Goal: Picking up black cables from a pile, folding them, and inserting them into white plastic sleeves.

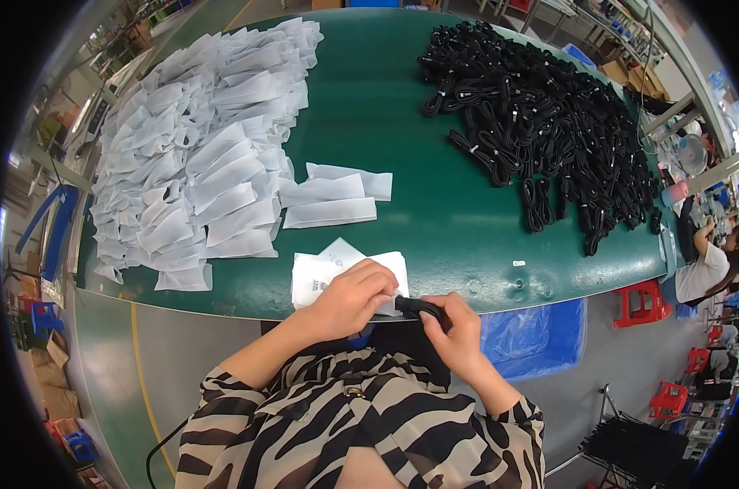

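My left hand [351, 295] pinches the edge of a white flat pouch [320, 273] lying at the near edge of the green table [434, 212]. My right hand [457, 330] grips a coiled black cable bundle [418, 308] and holds it against the pouch's open end, right beside my left fingers. Both hands sit just over the table's front edge, above my striped sleeves.
A large heap of white pouches [198, 138] covers the table's left side, with a few loose pouches [333, 196] nearer the middle. A pile of black cable bundles [549, 122] fills the right. A blue plastic bag [532, 338] hangs under the table; red stools [642, 301] and another person [708, 261] are at right.
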Demonstrator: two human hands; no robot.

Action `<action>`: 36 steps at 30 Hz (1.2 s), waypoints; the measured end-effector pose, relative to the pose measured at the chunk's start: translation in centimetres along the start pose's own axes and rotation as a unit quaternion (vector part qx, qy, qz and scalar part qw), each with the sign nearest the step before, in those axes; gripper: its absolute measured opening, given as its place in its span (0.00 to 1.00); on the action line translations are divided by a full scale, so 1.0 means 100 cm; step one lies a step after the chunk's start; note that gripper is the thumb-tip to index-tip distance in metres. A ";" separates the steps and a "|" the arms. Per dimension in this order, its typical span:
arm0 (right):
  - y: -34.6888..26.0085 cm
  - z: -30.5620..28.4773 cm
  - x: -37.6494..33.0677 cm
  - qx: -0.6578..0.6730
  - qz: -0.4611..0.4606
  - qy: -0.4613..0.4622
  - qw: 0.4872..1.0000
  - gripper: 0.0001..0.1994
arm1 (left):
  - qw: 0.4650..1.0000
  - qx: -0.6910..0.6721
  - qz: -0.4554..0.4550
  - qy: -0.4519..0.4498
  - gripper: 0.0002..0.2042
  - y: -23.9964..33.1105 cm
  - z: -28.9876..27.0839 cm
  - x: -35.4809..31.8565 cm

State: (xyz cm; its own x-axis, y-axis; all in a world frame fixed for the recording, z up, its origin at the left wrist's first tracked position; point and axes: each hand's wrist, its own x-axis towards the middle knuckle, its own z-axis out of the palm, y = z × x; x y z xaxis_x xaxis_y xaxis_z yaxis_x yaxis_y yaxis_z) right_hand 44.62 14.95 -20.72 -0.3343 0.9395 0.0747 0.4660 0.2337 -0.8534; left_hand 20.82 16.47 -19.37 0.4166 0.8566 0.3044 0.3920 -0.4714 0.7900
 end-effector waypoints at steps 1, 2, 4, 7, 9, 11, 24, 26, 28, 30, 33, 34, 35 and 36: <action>-0.003 0.006 0.000 0.066 0.105 -0.004 0.992 0.14 | 1.000 0.009 0.014 0.011 0.06 0.002 -0.001 0.002; -0.005 0.010 0.003 0.066 0.103 -0.002 0.993 0.14 | 1.000 0.010 0.016 0.012 0.06 0.003 -0.003 0.003; -0.010 0.017 0.012 0.099 -0.050 0.016 0.994 0.12 | 1.000 -0.016 0.001 0.017 0.06 0.005 -0.006 0.005; -0.020 0.020 0.030 0.125 -0.146 0.045 0.980 0.10 | 0.996 -0.065 -0.023 0.049 0.05 0.003 -0.024 0.005; -0.026 0.018 0.049 0.151 -0.186 0.076 0.968 0.09 | 0.963 -0.222 -0.063 0.139 0.05 -0.008 -0.045 0.002; -0.007 0.003 0.082 0.024 -0.223 0.144 0.964 0.09 | 0.904 -0.355 -0.060 0.231 0.05 -0.021 -0.072 -0.003; 0.104 -0.048 0.229 -0.472 -0.128 0.199 0.849 0.18 | 0.966 0.176 -0.065 0.177 0.07 -0.083 -0.077 0.060; 0.100 -0.044 0.219 -0.480 -0.108 0.177 0.853 0.18 | 0.948 0.231 0.022 0.218 0.08 -0.060 -0.063 0.048; 0.090 -0.042 0.200 -0.388 -0.108 0.167 0.900 0.16 | 0.950 0.229 0.062 0.203 0.10 -0.045 -0.044 0.028; 0.086 -0.038 0.188 -0.340 -0.108 0.159 0.921 0.15 | 0.963 0.201 0.055 0.169 0.11 -0.036 -0.023 0.006; 0.084 -0.035 0.173 -0.339 -0.155 0.161 0.914 0.14 | 0.990 0.118 0.038 0.064 0.13 -0.030 0.001 -0.008; 0.082 -0.035 0.167 -0.341 -0.156 0.164 0.913 0.14 | 0.990 0.128 0.037 0.047 0.13 -0.026 0.006 -0.008; 0.079 -0.035 0.160 -0.318 -0.155 0.159 0.922 0.13 | 0.989 0.139 0.036 0.030 0.13 -0.022 0.011 -0.007; 0.078 -0.033 0.152 -0.296 -0.151 0.153 0.931 0.13 | 0.988 0.147 0.035 0.012 0.13 -0.021 0.015 -0.006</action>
State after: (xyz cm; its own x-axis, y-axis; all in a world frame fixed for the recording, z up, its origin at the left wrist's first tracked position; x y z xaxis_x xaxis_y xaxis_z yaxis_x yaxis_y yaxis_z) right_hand 45.90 31.86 -24.49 -0.3164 0.8148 0.4858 0.7884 0.5107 -0.3430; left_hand 20.97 16.65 -21.94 0.4329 0.8230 0.3679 0.5861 -0.5670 0.5788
